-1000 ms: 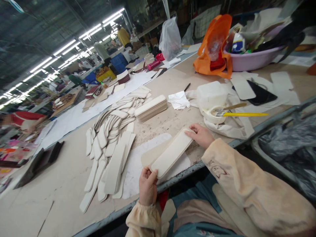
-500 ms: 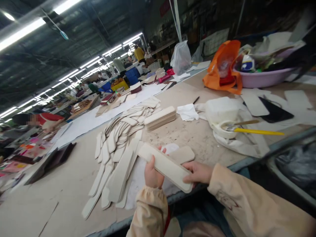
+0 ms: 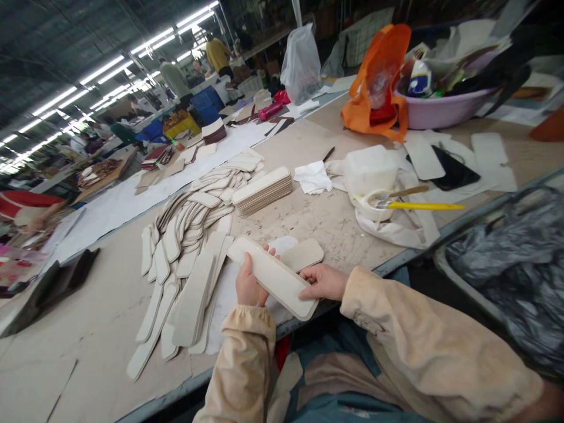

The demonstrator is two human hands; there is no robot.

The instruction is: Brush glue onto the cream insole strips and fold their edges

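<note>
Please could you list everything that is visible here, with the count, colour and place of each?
Held strip: at least one, cream, lower centre
Resting strip: at least one, cream, behind it
Loose strips: many, cream, heaped left
Neat stack: one, cream, centre
Crumpled piece: one, white, right of the stack
Pot: one, whitish, right of centre
Handles: two, yellow and brown, over the pot
Soft bag: one, orange, upper right
Basin: one, lilac, beside the soft bag
Plastic bag: one, translucent, top centre
Crates: several, blue and yellow, background
People: several, varied clothes, background
Lights: several, white, ceiling
Table: one, tan, under strips
Left hand: one, beige sleeve, gripping held strip
Right hand: one, beige sleeve, gripping it too
</note>
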